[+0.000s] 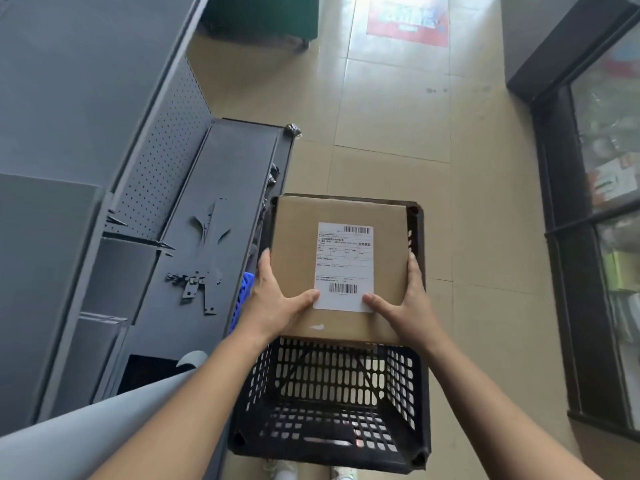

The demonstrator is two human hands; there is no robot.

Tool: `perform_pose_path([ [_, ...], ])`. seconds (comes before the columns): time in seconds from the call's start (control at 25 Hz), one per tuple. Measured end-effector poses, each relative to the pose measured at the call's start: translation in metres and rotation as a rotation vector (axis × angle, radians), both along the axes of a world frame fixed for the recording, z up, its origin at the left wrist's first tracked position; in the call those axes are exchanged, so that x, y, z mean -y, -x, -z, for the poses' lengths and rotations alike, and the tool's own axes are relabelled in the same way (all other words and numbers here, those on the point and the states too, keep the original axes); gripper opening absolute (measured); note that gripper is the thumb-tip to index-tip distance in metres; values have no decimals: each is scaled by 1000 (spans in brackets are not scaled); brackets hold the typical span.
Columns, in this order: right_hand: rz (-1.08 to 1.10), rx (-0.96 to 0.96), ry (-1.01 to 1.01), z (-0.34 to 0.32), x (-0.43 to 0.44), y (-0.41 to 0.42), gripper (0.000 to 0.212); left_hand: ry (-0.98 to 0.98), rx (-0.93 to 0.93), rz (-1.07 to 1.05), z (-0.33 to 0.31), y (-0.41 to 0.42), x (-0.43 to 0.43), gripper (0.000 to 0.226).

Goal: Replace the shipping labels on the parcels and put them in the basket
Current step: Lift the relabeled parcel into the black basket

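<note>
Shelf (221,209): a grey metal unit stood left of the black basket (398,382).
Left hand (277,299): gripped the left edge of the parcel (294,244), thumb at the lower corner of the label (344,266).
Parcel: a cardboard box, held flat over the basket.
Right hand (410,303): clasped the right edge, thumb on the label.

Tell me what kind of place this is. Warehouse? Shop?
Likely a small shop or parcel pickup point: grey perforated-back metal shelving, a glass-door cabinet stocked with goods, a floor sticker on tiles. A labelled parcel is held over a black basket.
</note>
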State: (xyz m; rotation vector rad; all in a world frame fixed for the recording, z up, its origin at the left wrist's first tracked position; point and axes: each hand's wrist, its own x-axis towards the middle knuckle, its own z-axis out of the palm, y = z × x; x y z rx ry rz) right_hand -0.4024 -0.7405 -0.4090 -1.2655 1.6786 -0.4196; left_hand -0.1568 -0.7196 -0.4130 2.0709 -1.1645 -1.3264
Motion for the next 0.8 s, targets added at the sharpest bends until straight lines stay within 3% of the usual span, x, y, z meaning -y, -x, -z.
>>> perform_pose_path([
  [0.36, 17, -57, -53, 71, 4, 2, 120, -67, 17, 56, 72, 3, 14, 128],
  [0.8, 49, -96, -29, 92, 16, 3, 118, -74, 37, 36, 100, 11, 25, 127],
])
